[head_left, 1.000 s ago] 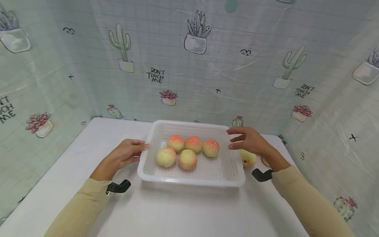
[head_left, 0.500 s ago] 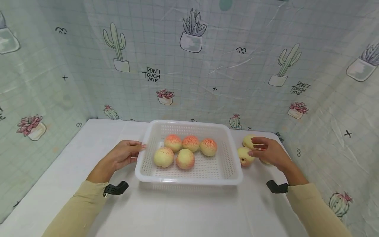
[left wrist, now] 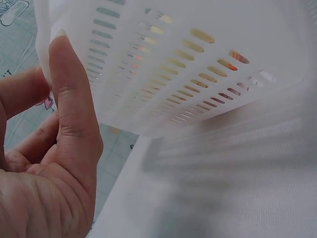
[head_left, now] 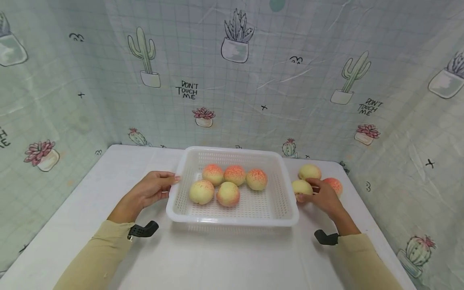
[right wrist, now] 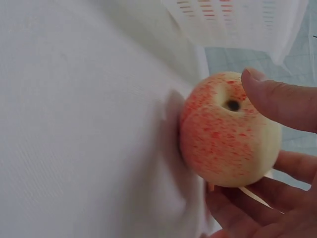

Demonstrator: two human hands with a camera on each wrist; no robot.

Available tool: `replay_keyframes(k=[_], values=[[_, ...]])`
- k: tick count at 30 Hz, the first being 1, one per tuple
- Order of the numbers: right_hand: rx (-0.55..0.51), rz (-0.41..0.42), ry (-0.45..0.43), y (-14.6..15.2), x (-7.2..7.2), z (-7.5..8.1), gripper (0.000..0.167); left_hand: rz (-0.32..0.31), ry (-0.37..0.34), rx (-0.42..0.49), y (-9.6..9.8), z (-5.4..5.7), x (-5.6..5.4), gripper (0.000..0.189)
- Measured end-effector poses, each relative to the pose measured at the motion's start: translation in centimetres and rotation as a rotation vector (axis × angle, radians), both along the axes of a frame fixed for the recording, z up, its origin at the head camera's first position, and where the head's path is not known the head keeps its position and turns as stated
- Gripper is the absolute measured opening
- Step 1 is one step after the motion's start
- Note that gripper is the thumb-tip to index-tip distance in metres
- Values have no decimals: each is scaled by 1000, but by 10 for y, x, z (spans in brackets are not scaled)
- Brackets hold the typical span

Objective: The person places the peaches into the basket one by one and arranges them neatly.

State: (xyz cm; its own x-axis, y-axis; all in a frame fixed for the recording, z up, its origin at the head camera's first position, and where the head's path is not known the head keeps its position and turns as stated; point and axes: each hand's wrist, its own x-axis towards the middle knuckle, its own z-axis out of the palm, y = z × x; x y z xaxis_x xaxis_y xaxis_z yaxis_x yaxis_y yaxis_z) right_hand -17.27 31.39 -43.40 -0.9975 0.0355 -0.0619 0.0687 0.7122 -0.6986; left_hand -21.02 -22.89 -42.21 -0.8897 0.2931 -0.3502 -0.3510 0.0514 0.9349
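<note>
A white plastic basket (head_left: pixel 232 221) with slotted walls holds several yellow-and-red peaches (head_left: pixel 228 194). At its left side, my left hand (head_left: pixel 148 191) grips the rim; the left wrist view has the thumb against the basket wall (left wrist: pixel 277 44) and fingers behind the edge. To the right of the basket, my right hand (head_left: pixel 328 201) holds a peach (head_left: pixel 301 187). In the right wrist view, the thumb lies over this peach (right wrist: pixel 225 139) near its dark stem hollow, with fingers curled round its far side. The peach sits at the white tabletop.
Two more peaches lie by my right hand: a yellow one (head_left: pixel 309 172) behind and a red one (head_left: pixel 333 186) to the right. The white table (head_left: pixel 232 257) is bounded by patterned curtains (head_left: pixel 232 80) at the back and sides.
My right hand has moved from over the basket's right rim out to the loose peaches, then down onto the nearest one, which it now holds. The left hand has stayed on the rim.
</note>
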Motion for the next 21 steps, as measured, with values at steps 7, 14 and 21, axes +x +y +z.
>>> replay_keyframes(k=[7, 14, 21], values=[[-32, -114, -49, -7, -1, -12, 87, 10, -6, 0, -1, -3, 0, 66], [-17, -140, -9, -7, -4, -14, 86, 15, -14, 6, -3, -4, 1, 66], [-22, -151, 5, -7, -4, -13, 84, 3, -10, 16, -2, -2, -1, 61]])
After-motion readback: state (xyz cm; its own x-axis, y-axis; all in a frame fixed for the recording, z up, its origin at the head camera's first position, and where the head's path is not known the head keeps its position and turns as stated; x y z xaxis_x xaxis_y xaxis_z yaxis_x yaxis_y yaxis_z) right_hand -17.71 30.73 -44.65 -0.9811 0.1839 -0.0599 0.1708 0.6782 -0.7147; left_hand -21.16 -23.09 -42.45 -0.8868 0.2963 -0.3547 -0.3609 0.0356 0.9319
